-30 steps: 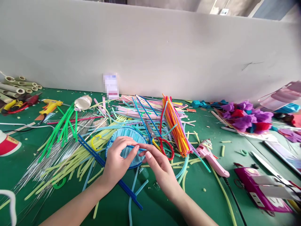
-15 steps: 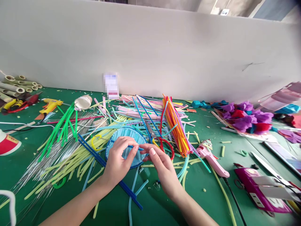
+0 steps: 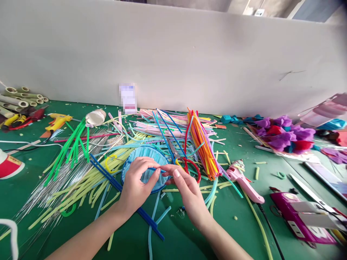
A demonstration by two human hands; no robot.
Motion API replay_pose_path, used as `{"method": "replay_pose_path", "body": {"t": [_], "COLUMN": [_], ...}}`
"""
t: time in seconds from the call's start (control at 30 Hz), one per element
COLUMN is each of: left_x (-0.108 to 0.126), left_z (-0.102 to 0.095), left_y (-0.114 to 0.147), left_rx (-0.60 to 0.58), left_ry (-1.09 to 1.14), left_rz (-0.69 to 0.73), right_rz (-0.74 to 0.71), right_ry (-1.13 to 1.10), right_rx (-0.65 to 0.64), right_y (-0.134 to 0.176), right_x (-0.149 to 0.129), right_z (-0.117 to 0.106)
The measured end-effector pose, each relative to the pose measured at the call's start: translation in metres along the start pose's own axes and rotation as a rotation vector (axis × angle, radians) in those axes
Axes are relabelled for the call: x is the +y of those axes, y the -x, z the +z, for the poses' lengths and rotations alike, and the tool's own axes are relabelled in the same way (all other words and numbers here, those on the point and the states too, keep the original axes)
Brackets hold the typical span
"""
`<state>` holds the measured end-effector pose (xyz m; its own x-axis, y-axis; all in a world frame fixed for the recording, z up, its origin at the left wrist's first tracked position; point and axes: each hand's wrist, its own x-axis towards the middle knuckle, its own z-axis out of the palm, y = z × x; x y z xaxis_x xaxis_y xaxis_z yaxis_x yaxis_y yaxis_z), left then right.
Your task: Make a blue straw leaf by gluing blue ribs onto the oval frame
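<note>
Above a round light-blue disc of ribbed strips with a dark-blue rim [image 3: 137, 154], both my hands meet at the fingertips. My left hand [image 3: 139, 178] is closed in a pinch on a blue pipe cleaner [image 3: 152, 168], of which just a short bit shows. The fingertips of my right hand [image 3: 187, 186] touch the same spot and close on it too; the fingers cover most of the strip. Long dark-blue pipe cleaners [image 3: 150, 223] pass beneath my left wrist. Right of the disc lie red-handled scissors [image 3: 193, 168], with the blades pointing away.
An orange and purple pipe cleaner bundle [image 3: 204, 151] leans behind the scissors. On the right are a pink glue gun [image 3: 245, 184] and a magenta power strip [image 3: 298, 216]. Wires [image 3: 54, 191], yellow-green pipe cleaners [image 3: 78, 184] and a yellow glue gun [image 3: 59, 121] lie left.
My fingertips have drawn slightly closer together, and less of the blue pipe cleaner shows between them. The surrounding things have not moved.
</note>
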<state>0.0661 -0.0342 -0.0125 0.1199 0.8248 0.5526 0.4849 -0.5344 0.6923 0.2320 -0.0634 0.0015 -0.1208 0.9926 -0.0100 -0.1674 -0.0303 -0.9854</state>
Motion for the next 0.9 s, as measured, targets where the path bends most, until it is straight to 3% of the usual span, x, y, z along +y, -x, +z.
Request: {"method": "replay_pose_path", "body": {"t": [0.23, 0.47, 0.63, 0.9], "left_x": [-0.0013, -0.0028, -0.0033, -0.0005], "left_z": [-0.0008, -0.001, -0.0014, -0.0035], "left_y": [-0.0014, -0.0022, -0.0022, -0.001], "left_rx": [0.003, -0.011, -0.018, -0.004], "left_ry": [-0.045, -0.032, 0.005, 0.07], "left_rz": [-0.009, -0.04, -0.07, -0.105], "right_rz": [-0.188, -0.204, -0.154, 0.078], "right_ry": [0.329, 0.409, 0.263, -0.27], "right_rx": [-0.049, -0.077, -0.036, 0.021], "right_y": [0.0047, 0.0071, 0.0058, -0.0026], "right_x": [0.005, 0.0059, 0.0031, 0.0006], "right_z": [0.0006, 0.0008, 0.0008, -0.0007]}}
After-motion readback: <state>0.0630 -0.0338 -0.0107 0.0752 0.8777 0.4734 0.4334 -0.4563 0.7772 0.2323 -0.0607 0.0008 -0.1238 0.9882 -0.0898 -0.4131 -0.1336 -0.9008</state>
